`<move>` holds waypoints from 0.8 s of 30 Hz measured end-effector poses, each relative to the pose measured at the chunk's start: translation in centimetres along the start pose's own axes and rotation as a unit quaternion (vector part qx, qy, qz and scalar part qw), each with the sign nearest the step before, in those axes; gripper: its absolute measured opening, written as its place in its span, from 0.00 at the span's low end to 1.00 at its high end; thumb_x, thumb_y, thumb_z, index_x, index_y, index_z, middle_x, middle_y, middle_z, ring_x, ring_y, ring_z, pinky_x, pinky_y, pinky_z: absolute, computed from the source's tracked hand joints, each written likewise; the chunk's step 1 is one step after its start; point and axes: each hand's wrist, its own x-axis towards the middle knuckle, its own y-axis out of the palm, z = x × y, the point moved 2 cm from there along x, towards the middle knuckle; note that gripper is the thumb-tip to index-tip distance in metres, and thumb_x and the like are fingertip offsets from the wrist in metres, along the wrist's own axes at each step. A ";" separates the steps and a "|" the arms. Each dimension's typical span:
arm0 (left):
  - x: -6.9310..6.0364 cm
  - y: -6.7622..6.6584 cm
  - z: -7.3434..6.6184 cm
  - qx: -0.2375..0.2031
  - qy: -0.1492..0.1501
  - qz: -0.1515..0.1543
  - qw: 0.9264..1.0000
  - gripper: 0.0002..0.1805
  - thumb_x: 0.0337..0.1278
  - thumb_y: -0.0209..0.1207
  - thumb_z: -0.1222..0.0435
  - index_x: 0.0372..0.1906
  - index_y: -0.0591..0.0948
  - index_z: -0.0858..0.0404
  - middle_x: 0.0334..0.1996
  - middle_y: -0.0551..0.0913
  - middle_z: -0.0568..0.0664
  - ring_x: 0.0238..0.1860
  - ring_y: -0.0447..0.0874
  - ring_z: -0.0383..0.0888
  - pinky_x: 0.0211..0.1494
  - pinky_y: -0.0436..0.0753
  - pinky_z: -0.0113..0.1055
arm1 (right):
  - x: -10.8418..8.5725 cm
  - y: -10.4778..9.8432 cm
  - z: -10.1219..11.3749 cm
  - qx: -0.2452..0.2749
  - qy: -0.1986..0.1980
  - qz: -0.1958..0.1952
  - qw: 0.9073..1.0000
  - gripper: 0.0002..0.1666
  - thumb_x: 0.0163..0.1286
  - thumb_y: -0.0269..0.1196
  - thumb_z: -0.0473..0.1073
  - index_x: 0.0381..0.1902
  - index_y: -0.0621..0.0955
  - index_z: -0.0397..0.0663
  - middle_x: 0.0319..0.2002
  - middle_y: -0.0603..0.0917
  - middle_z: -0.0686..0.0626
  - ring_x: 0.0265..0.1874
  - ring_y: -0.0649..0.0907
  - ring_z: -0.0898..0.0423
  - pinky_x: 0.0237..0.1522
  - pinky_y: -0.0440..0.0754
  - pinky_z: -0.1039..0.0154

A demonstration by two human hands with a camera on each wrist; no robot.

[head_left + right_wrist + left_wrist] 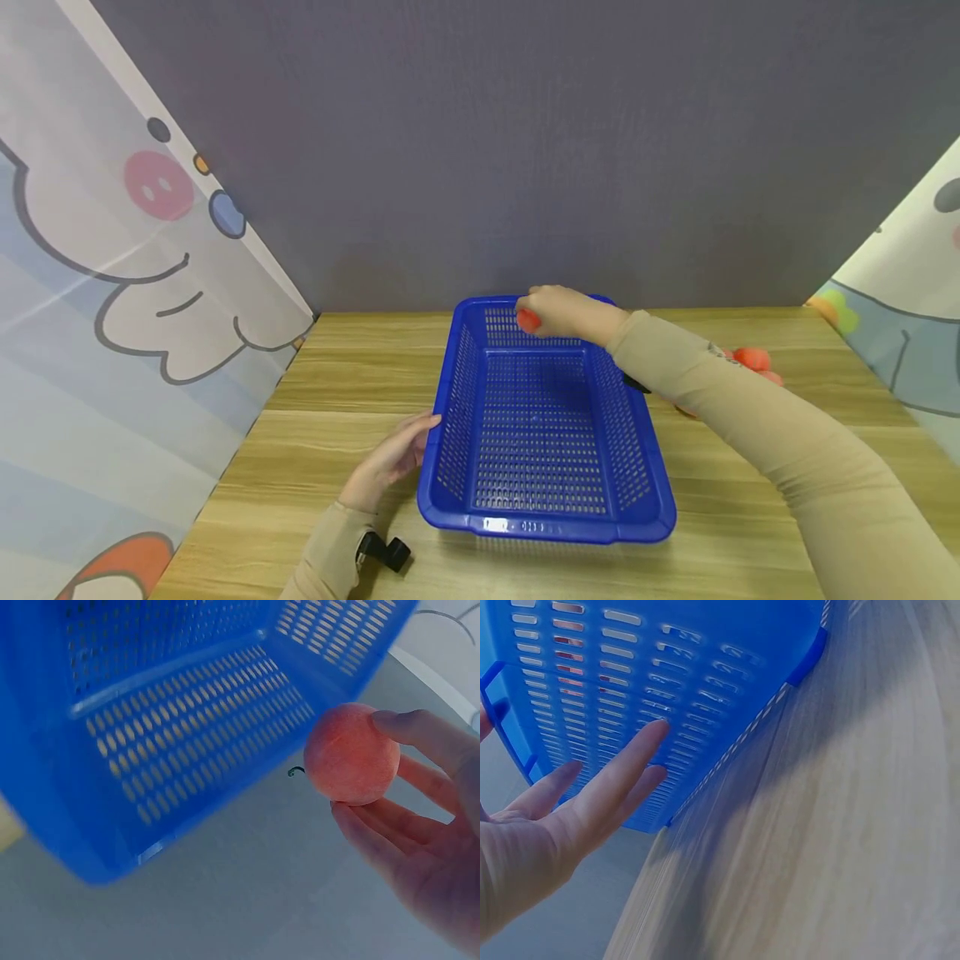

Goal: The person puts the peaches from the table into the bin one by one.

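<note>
A blue plastic basket (555,528) with slotted sides stands on the table, no fruit visible on its floor. At its left rim my left hand (397,454) holds on, thumb over the edge; in the left wrist view the fingers (634,761) lie against the outer wall. Over the basket's far end, my right hand (558,310) pinches a reddish peach (351,754) between thumb and fingertips. A small green stem (296,771) sticks out from the peach. The peach is above the far rim, apart from the basket floor.
More reddish round fruit (752,359) lies on the wooden table (360,375) to the right, partly hidden behind the right forearm. A grey wall (525,167) rises at the table's back edge. Cartoon-printed sheets (90,333) hang at both sides.
</note>
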 end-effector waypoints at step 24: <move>0.0 0.1 -0.1 -0.005 0.005 0.007 1.000 0.15 0.66 0.36 0.67 0.51 0.70 0.61 0.34 0.82 0.46 0.33 0.81 0.40 0.37 0.80 0.33 | 5.5 6.2 1.2 0.079 0.046 0.040 0.995 0.18 0.51 0.62 0.34 0.42 0.78 0.36 0.35 0.80 0.45 0.33 0.77 0.52 0.36 0.76 0.64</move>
